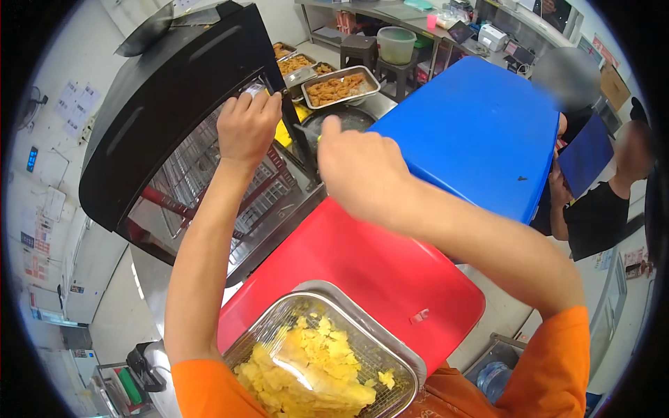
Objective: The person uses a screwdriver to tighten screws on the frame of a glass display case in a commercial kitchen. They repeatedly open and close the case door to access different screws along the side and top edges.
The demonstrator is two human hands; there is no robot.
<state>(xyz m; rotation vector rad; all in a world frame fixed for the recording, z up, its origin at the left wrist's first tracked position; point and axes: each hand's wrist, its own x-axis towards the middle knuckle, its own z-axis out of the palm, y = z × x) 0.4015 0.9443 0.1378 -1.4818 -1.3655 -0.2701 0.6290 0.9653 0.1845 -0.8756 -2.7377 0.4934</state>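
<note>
My left hand [247,127] is closed, its fingers curled at the upper corner of the front of a black display cabinet [181,104]. Wire racks [191,174] show inside that cabinet. Over the red lid [376,272], near the cabinet's right side post, is my right hand [362,164], closed with the thumb up. A thin grey piece with a yellow-green bit shows by its fingers; what it is I cannot make out. Close to my body, a metal tray with a mesh rack [401,373] holds crumbled yellow food [313,362] partly covered by clear plastic.
A blue lid [481,132] lies beyond the red one. Metal trays of fried food [338,89] and a dark round pan [341,122] stand behind the cabinet. At the right, a person [603,216] holds a blue board. A pan [150,31] rests on the cabinet's top.
</note>
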